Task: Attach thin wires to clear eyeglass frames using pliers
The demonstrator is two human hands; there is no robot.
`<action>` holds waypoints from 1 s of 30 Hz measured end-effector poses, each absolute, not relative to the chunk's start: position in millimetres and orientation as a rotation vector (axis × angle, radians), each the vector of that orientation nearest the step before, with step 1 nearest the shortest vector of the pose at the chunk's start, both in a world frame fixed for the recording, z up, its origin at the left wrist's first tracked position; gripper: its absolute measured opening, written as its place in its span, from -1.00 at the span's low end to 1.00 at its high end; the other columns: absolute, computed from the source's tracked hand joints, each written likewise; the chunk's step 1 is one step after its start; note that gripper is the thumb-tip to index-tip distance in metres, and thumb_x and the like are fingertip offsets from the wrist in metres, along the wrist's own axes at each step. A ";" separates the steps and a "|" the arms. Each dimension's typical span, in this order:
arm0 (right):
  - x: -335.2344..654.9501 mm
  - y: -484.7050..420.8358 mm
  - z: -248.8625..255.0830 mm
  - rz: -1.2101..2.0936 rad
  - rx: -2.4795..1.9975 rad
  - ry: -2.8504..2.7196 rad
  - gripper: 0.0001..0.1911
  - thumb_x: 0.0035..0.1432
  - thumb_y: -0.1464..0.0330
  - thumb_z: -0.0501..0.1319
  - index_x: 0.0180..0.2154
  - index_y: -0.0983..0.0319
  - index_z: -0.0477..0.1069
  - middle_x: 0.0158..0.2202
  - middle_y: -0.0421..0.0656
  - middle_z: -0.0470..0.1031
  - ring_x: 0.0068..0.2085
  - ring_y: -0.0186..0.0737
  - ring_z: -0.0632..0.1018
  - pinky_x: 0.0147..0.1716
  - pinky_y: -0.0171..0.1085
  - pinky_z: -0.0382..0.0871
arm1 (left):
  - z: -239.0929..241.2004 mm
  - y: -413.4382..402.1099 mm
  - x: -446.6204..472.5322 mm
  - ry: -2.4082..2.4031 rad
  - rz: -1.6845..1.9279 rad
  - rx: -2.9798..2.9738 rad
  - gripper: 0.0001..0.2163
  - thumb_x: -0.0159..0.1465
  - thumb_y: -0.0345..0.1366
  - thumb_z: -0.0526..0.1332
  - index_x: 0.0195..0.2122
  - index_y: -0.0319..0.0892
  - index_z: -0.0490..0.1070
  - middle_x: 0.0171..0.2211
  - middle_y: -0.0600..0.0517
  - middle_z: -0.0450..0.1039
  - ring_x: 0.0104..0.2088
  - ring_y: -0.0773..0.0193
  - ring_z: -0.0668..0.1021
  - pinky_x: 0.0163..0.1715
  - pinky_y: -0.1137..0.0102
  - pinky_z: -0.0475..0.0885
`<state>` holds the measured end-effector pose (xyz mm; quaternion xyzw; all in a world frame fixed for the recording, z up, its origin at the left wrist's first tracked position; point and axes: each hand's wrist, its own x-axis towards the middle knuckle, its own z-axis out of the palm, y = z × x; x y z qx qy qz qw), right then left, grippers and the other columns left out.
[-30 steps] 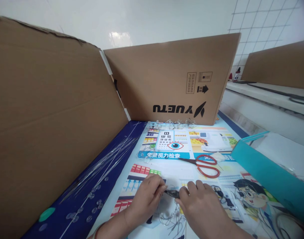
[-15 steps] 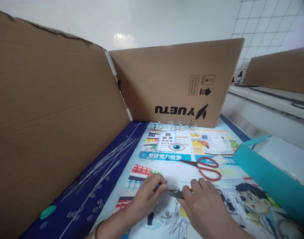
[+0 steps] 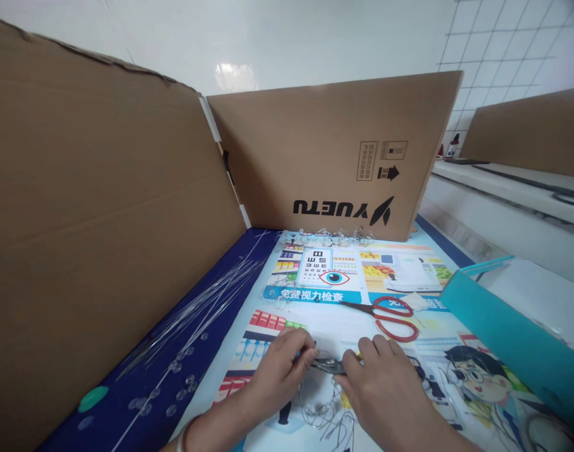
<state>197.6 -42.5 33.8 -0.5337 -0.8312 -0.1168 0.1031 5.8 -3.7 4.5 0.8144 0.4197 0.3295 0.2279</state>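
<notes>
My right hand [image 3: 378, 383] is wrapped round a pair of pliers [image 3: 330, 365], whose dark jaws point left. At the jaw tips, my left hand [image 3: 287, 364] pinches a piece of thin wire; its end is hidden by the fingers. Below both hands lies a loose ring of thin wire [image 3: 317, 411] with clear bits on it, and several cut wire ends stick out toward me. Red-handled scissors [image 3: 394, 318] rest on the printed sheet beyond my right hand, with the dark blades pointing left.
Long straight wires [image 3: 197, 301] and several clear beads [image 3: 176, 367] lie on the blue cloth at left, near a green disc [image 3: 93, 398]. Cardboard panels [image 3: 334, 150] stand at the back and left. A teal box [image 3: 507, 339] sits at right. Beaded wire pieces [image 3: 329, 237] line the back.
Both hands stay almost in place, still holding the wire and pliers. The left fingers have shifted very slightly at the jaw tips.
</notes>
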 end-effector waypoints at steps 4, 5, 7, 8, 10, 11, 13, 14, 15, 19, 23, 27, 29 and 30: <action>196.2 -42.4 34.3 -0.337 -1.572 -2.460 -0.83 0.08 0.21 0.21 -0.39 0.18 0.37 -0.42 -0.13 0.34 -0.33 -0.10 0.32 -0.37 -0.16 0.05 | 3.9 -4.5 7.1 1.165 0.931 2.275 -0.85 0.30 -0.36 0.01 -0.43 -0.17 0.23 -0.47 0.05 0.31 -0.40 0.27 0.37 -0.39 0.41 0.25; 195.9 -42.9 34.3 -0.342 -1.567 -2.465 -0.83 0.08 0.21 0.21 -0.39 0.18 0.37 -0.42 -0.13 0.34 -0.33 -0.10 0.32 -0.37 -0.17 0.04 | 3.7 -4.5 7.5 1.166 0.931 2.283 -0.85 0.29 -0.37 0.01 -0.43 -0.17 0.23 -0.47 0.05 0.32 -0.40 0.26 0.37 -0.39 0.41 0.25; 195.2 -43.9 33.9 -0.373 -1.552 -2.470 -0.81 0.08 0.20 0.21 -0.39 0.19 0.37 -0.43 -0.12 0.33 -0.35 -0.11 0.31 -0.38 -0.17 0.04 | 3.1 -4.2 8.2 1.173 0.931 2.297 -0.86 0.29 -0.38 0.01 -0.43 -0.17 0.23 -0.47 0.05 0.32 -0.40 0.26 0.37 -0.38 0.41 0.25; 194.9 -44.4 33.5 -0.395 -1.542 -2.472 -0.81 0.08 0.20 0.20 -0.39 0.20 0.37 -0.43 -0.12 0.32 -0.35 -0.11 0.31 -0.39 -0.16 0.04 | 2.7 -4.0 8.6 1.179 0.933 2.303 -0.86 0.29 -0.39 0.01 -0.43 -0.17 0.23 -0.47 0.05 0.32 -0.40 0.25 0.37 -0.38 0.40 0.25; 194.2 -45.1 32.7 -0.447 -1.519 -2.479 -0.81 0.10 0.21 0.18 -0.38 0.21 0.37 -0.44 -0.11 0.31 -0.36 -0.11 0.31 -0.39 -0.16 0.04 | 1.7 -3.7 9.1 1.194 0.935 2.308 -0.86 0.29 -0.39 0.01 -0.43 -0.17 0.23 -0.47 0.05 0.32 -0.39 0.25 0.36 -0.38 0.40 0.25; 193.9 -45.2 32.4 -0.472 -1.511 -2.484 -0.82 0.11 0.22 0.17 -0.37 0.22 0.37 -0.44 -0.11 0.31 -0.36 -0.11 0.31 -0.40 -0.15 0.04 | 1.2 -3.6 9.3 1.199 0.935 2.309 -0.86 0.29 -0.39 0.01 -0.43 -0.17 0.23 -0.47 0.05 0.32 -0.40 0.25 0.36 -0.38 0.40 0.25; 193.4 -45.2 32.0 -0.503 -1.501 -2.503 -0.84 0.12 0.26 0.17 -0.36 0.23 0.37 -0.44 -0.11 0.31 -0.36 -0.12 0.31 -0.40 -0.15 0.05 | 0.4 -3.6 9.4 1.209 0.928 2.308 -0.85 0.29 -0.38 0.00 -0.43 -0.16 0.22 -0.48 0.05 0.32 -0.40 0.25 0.36 -0.38 0.39 0.25; 193.2 -45.1 31.9 -0.508 -1.500 -2.512 -0.85 0.12 0.27 0.17 -0.36 0.23 0.37 -0.44 -0.11 0.31 -0.36 -0.12 0.32 -0.40 -0.15 0.06 | 0.2 -3.6 9.4 1.213 0.924 2.308 -0.85 0.30 -0.37 0.00 -0.43 -0.16 0.22 -0.48 0.05 0.31 -0.41 0.25 0.36 -0.38 0.39 0.25; 193.1 -44.9 31.9 -0.507 -1.499 -2.522 -0.85 0.11 0.27 0.18 -0.36 0.23 0.37 -0.44 -0.11 0.31 -0.37 -0.12 0.32 -0.41 -0.15 0.06 | 0.0 -3.7 9.4 1.216 0.921 2.308 -0.85 0.30 -0.37 -0.01 -0.43 -0.16 0.22 -0.48 0.05 0.31 -0.41 0.25 0.36 -0.38 0.39 0.24; 193.1 -45.1 32.2 -0.462 -1.510 -2.522 -0.85 0.10 0.28 0.19 -0.40 0.23 0.36 -0.46 -0.12 0.32 -0.37 -0.13 0.33 -0.42 -0.16 0.07 | -0.2 -3.6 9.4 1.219 0.924 2.317 -0.85 0.30 -0.37 0.00 -0.43 -0.17 0.22 -0.47 0.05 0.32 -0.40 0.25 0.36 -0.38 0.39 0.24; 193.2 -46.2 34.0 -0.407 -1.524 -2.505 -0.86 0.09 0.29 0.20 -0.42 0.24 0.36 -0.47 -0.12 0.33 -0.39 -0.15 0.33 -0.43 -0.19 0.06 | -0.1 -4.0 10.0 1.221 0.931 2.329 -0.85 0.29 -0.38 0.01 -0.44 -0.17 0.23 -0.48 0.05 0.32 -0.40 0.25 0.37 -0.39 0.40 0.24; 192.5 -47.2 36.6 -0.422 -1.545 -2.533 -0.86 0.08 0.31 0.21 -0.42 0.25 0.37 -0.48 -0.11 0.34 -0.40 -0.16 0.34 -0.45 -0.21 0.06 | 0.5 -4.9 10.6 1.232 0.916 2.344 -0.84 0.29 -0.38 0.00 -0.45 -0.17 0.21 -0.49 0.05 0.30 -0.41 0.26 0.35 -0.39 0.39 0.23; 192.6 -47.7 36.9 -0.439 -1.560 -2.535 -0.86 0.07 0.30 0.22 -0.42 0.25 0.37 -0.48 -0.10 0.34 -0.40 -0.16 0.34 -0.46 -0.20 0.06 | 1.4 -5.5 10.8 1.233 0.909 2.340 -0.83 0.30 -0.37 -0.01 -0.46 -0.17 0.20 -0.50 0.06 0.29 -0.42 0.26 0.34 -0.38 0.38 0.23; 192.9 -47.8 36.8 -0.443 -1.566 -2.532 -0.86 0.07 0.30 0.22 -0.42 0.25 0.37 -0.48 -0.10 0.34 -0.40 -0.15 0.34 -0.45 -0.20 0.07 | 2.0 -5.8 10.9 1.229 0.903 2.333 -0.83 0.30 -0.36 -0.01 -0.45 -0.17 0.20 -0.49 0.06 0.29 -0.41 0.26 0.34 -0.38 0.38 0.23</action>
